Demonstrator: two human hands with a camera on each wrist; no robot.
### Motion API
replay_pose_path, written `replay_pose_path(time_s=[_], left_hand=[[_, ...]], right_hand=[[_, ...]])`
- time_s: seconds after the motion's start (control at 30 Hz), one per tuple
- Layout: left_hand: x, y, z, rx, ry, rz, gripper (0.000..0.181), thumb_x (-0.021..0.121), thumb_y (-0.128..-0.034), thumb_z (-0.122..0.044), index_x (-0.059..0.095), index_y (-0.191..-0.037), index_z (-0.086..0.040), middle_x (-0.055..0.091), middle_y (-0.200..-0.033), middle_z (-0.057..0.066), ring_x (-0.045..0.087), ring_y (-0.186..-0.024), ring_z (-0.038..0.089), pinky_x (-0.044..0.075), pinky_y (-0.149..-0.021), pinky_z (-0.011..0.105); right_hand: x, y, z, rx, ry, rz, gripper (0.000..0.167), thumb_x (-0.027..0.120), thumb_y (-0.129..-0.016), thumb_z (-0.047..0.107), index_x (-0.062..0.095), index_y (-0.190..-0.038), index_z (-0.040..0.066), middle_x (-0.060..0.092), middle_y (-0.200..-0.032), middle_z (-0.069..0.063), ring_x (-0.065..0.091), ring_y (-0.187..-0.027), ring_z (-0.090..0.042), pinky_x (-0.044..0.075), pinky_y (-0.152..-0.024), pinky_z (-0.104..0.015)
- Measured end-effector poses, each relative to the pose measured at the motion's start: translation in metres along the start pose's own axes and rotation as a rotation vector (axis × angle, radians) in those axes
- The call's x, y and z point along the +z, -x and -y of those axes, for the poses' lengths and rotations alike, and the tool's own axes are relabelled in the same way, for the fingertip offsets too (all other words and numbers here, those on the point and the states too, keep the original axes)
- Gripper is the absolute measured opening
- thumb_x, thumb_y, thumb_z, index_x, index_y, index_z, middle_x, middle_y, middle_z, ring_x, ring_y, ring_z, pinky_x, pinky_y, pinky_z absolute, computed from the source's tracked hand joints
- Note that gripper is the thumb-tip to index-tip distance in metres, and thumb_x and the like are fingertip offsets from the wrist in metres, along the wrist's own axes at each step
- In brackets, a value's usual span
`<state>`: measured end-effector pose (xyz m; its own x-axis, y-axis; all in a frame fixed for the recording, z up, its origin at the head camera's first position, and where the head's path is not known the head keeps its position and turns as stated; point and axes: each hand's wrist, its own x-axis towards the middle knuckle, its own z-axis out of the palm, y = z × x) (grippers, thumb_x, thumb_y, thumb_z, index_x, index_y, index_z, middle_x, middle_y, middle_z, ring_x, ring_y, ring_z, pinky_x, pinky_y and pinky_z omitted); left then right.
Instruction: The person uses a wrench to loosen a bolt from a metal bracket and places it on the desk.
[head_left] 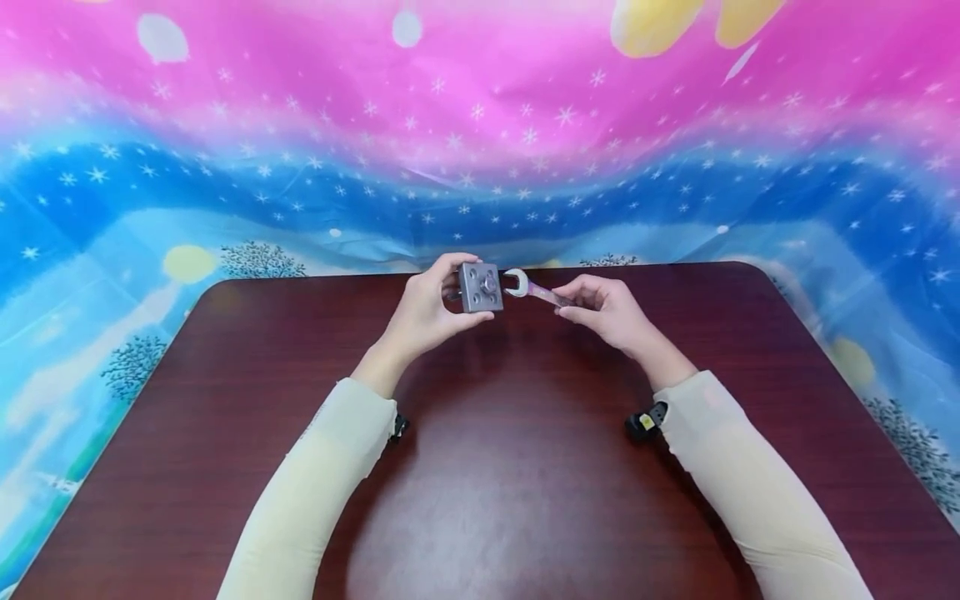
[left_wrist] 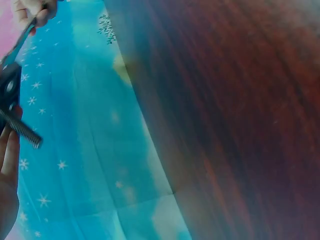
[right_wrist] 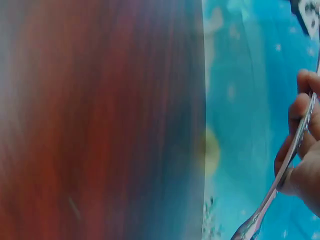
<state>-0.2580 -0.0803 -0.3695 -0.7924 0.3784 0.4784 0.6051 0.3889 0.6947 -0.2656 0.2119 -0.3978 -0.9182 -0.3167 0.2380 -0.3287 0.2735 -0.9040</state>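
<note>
Above the far edge of the table, my left hand [head_left: 422, 310] grips a square grey metal block [head_left: 472, 301] by its edges, thumb below and fingers above. The block has holes near its corners and a bolt [head_left: 489, 285] through its middle, its head facing right. In the left wrist view the bolt's threaded shank [left_wrist: 24, 131] sticks out of the other side. My right hand [head_left: 609, 312] pinches a shiny open-end wrench [head_left: 542, 292] by its handle. The open end points at the block, seemingly just short of the bolt head. In the right wrist view the wrench's other end [right_wrist: 247, 229] extends past the hand.
A dark reddish-brown wooden table [head_left: 465, 500] with rounded far corners lies under both arms. Behind it and at the sides hangs a pink and blue cloth [head_left: 480, 150] with snowflakes. A small black camera [head_left: 645, 422] sits at the right wrist.
</note>
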Motion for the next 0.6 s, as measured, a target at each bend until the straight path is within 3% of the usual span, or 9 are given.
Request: replay_pose_path(time_s=[0.13, 0.3, 0.6], left_hand=[[0.002, 0.003, -0.001, 0.017, -0.079, -0.13, 0.073, 0.091, -0.0705, -0.013, 0.052, -0.132, -0.006, 0.069, -0.119, 0.015, 0.073, -0.096, 0.026, 0.061, -0.085, 0.038], [0.006, 0.003, 0.0, 0.023, -0.107, -0.237, 0.074, 0.09, -0.0719, -0.015, 0.051, -0.133, -0.005, 0.069, -0.118, 0.016, 0.073, -0.096, 0.025, 0.061, -0.084, 0.034], [0.011, 0.006, -0.003, 0.058, -0.134, -0.331, 0.075, 0.089, -0.0737, -0.019, 0.05, -0.136, -0.007, 0.067, -0.122, 0.013, 0.072, -0.099, 0.024, 0.061, -0.087, 0.034]], right_hand=[[0.022, 0.005, 0.008, 0.012, -0.1, -0.063, 0.025, 0.067, -0.089, -0.006, 0.064, -0.114, -0.011, 0.072, -0.092, 0.016, 0.066, -0.077, -0.005, 0.054, -0.063, -0.019], [0.046, 0.007, 0.02, 0.022, -0.183, -0.125, 0.027, 0.065, -0.091, -0.007, 0.063, -0.117, -0.011, 0.072, -0.094, 0.015, 0.068, -0.078, -0.004, 0.054, -0.065, -0.018], [0.065, 0.008, 0.033, 0.039, -0.211, -0.128, 0.027, 0.065, -0.091, -0.005, 0.064, -0.118, -0.009, 0.073, -0.096, 0.006, 0.069, -0.078, -0.005, 0.055, -0.067, -0.02]])
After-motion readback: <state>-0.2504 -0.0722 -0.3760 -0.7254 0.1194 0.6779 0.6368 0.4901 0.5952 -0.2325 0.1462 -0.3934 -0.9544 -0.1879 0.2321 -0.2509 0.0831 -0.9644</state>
